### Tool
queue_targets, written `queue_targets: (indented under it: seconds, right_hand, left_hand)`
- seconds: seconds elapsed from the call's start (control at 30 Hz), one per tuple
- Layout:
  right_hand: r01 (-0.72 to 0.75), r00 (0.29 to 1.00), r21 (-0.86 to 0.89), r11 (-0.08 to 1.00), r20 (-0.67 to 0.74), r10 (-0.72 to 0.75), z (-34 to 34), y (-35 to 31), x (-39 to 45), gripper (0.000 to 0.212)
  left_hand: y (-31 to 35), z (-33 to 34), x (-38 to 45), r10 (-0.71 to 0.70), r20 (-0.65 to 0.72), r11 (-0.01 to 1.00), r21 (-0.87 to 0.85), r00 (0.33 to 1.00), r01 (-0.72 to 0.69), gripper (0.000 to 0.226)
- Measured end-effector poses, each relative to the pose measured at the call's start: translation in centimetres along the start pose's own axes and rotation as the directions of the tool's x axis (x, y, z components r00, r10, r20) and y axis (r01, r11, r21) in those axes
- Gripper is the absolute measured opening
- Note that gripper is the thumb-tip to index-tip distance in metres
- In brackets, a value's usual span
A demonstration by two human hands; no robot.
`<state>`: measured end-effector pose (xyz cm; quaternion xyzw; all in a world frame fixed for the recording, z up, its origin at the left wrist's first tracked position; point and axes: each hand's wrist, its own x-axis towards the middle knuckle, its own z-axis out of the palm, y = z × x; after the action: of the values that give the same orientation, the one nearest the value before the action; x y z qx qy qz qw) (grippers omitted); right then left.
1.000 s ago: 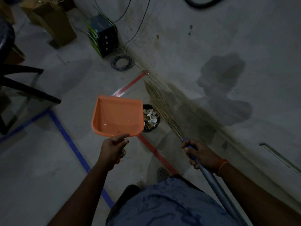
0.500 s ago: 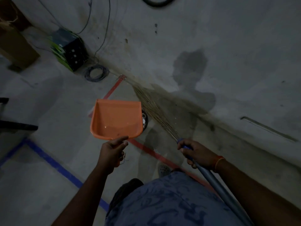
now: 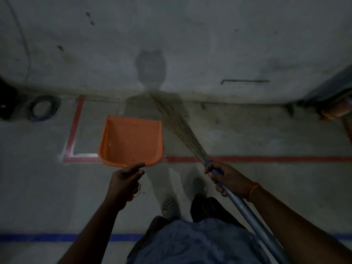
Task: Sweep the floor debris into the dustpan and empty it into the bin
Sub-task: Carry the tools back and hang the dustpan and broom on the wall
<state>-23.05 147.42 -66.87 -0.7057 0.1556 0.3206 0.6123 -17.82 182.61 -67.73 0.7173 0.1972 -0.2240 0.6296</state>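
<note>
Orange plastic marks the dustpan [image 3: 131,140], held up off the floor [image 3: 266,191] in the one head view, mouth toward the wall [image 3: 209,44] and tilted a little down to the right. Its scoop looks nearly bare, only a few pale specks and a dark fleck near the back rim, so I judge the emptying is done or the pan has yet to be filled; no bin shows in this view, and no pile of debris shows on the floor, so which of the two I cannot tell. The left hand [image 3: 124,180] grips the pan's handle from below, fingers curled round it, forefinger stretched along the back rim. The right hand [image 3: 226,178] is wrapped round the broom [image 3: 182,130] where blue binding meets the grey pole; the straw bristles fan out toward the foot of the wall, just right of the pan and apart from it. Red tape [image 3: 266,159] crosses the floor under both hands, and a cable coil [image 3: 44,108] lies by the wall at the far left
</note>
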Motion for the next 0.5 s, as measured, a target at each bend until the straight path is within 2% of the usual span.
queue_targets:
  seconds: [0.27,0.5]
  right_hand:
    - [0.022,0.973,0.239,0.971,-0.23,0.035,-0.2,6.8,-10.6,0.009]
    - [0.12,0.919,0.369,0.921,-0.393,0.038,-0.2,13.5,-19.5,0.01]
  left_hand:
    - [0.5,7.9,-2.0,0.028,0.248,0.991,0.119,0.968,-0.059,0.022]
    - [-1.4,15.8,-6.6,0.017,0.447,0.974,0.196,0.895,-0.117,0.021]
